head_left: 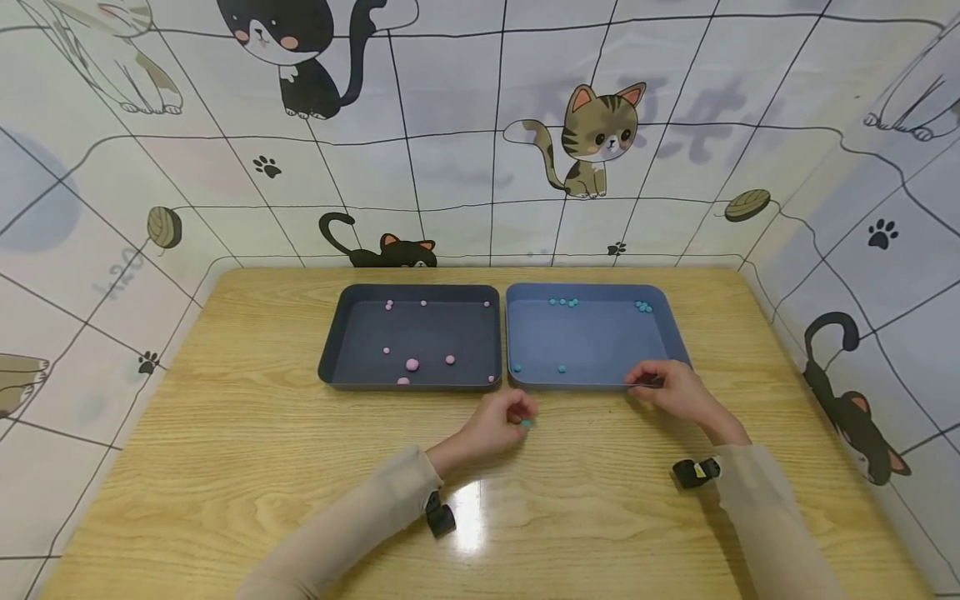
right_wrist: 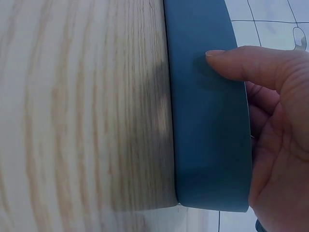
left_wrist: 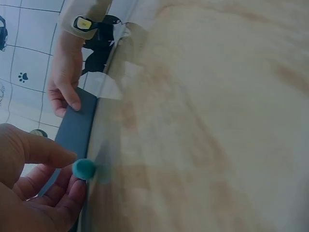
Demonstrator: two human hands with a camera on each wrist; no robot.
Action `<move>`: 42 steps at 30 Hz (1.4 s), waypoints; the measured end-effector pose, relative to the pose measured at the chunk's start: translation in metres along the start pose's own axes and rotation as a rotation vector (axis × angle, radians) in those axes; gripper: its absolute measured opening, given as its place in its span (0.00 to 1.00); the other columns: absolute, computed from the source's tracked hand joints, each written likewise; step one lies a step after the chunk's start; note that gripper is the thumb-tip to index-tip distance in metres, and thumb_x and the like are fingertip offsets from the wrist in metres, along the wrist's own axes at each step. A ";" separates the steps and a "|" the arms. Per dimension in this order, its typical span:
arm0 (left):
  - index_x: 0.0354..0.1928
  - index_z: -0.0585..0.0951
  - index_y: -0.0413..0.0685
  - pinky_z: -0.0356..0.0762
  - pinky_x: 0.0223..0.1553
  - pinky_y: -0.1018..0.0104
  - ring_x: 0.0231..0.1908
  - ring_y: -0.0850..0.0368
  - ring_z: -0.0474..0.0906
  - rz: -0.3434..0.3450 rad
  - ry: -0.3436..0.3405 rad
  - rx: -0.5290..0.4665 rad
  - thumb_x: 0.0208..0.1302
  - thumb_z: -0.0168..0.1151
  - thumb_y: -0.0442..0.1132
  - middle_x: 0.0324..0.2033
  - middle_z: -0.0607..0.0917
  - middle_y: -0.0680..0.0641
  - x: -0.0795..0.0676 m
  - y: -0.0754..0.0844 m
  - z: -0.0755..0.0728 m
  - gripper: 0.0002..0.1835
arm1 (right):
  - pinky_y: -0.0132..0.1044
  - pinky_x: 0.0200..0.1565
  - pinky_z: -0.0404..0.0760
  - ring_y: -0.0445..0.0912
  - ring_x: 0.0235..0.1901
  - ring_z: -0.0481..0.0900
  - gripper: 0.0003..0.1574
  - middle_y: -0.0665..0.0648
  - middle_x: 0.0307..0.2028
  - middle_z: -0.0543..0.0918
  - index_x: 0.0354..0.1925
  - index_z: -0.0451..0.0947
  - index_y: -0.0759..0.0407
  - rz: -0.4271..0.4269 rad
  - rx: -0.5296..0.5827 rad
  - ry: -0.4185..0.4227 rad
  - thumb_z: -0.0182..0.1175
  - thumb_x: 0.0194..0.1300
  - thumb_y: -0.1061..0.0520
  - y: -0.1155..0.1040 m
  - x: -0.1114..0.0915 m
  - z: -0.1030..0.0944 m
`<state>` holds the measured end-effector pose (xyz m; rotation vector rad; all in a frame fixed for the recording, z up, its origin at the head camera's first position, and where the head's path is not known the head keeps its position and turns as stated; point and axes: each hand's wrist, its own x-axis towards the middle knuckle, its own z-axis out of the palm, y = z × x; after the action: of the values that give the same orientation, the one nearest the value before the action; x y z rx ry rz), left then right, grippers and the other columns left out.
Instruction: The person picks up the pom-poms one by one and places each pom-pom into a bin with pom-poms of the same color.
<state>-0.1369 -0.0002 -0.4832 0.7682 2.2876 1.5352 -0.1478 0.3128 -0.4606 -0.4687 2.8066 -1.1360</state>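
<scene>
Between the thumb and a finger of my left hand [head_left: 491, 425] is a small teal ball [left_wrist: 84, 169], held over the table just in front of the trays. My right hand [head_left: 678, 392] grips the front wall of the blue tray [head_left: 592, 337] near its right corner. In the right wrist view the thumb [right_wrist: 229, 63] presses the tray's outer face, and the other fingers go behind the wall, partly hidden. Several teal balls lie in the blue tray: a row [head_left: 562, 302] and a cluster [head_left: 643, 307] at the back, others [head_left: 562, 369] near the front.
Left of the blue tray stands a dark grey tray [head_left: 420, 329], nearly touching it. It holds several pink balls of mixed sizes, the largest [head_left: 412, 365] near its front. Wooden table [head_left: 315, 483] extends in front; a cat-print backdrop [head_left: 450, 167] rises behind.
</scene>
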 end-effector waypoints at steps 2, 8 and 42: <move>0.34 0.78 0.35 0.76 0.37 0.73 0.35 0.51 0.78 -0.004 -0.001 0.017 0.50 0.57 0.19 0.33 0.81 0.44 0.000 -0.002 0.001 0.10 | 0.31 0.32 0.75 0.37 0.30 0.75 0.05 0.55 0.29 0.82 0.31 0.81 0.62 -0.003 0.001 0.001 0.64 0.55 0.69 0.000 0.000 0.000; 0.31 0.79 0.36 0.74 0.33 0.75 0.30 0.56 0.76 0.057 0.029 0.105 0.44 0.56 0.18 0.29 0.80 0.45 0.001 -0.004 0.005 0.11 | 0.31 0.32 0.75 0.37 0.30 0.74 0.04 0.54 0.29 0.82 0.31 0.81 0.63 0.003 -0.004 -0.002 0.64 0.55 0.69 0.001 0.000 0.000; 0.38 0.79 0.31 0.78 0.42 0.64 0.39 0.44 0.78 0.056 0.086 -0.110 0.53 0.57 0.19 0.37 0.82 0.38 0.015 0.024 -0.010 0.10 | 0.32 0.32 0.76 0.38 0.30 0.75 0.03 0.55 0.30 0.82 0.32 0.81 0.63 0.022 -0.003 -0.006 0.64 0.56 0.68 0.000 0.000 0.000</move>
<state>-0.1481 0.0081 -0.4565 0.7570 2.2362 1.7345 -0.1475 0.3133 -0.4603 -0.4398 2.8021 -1.1242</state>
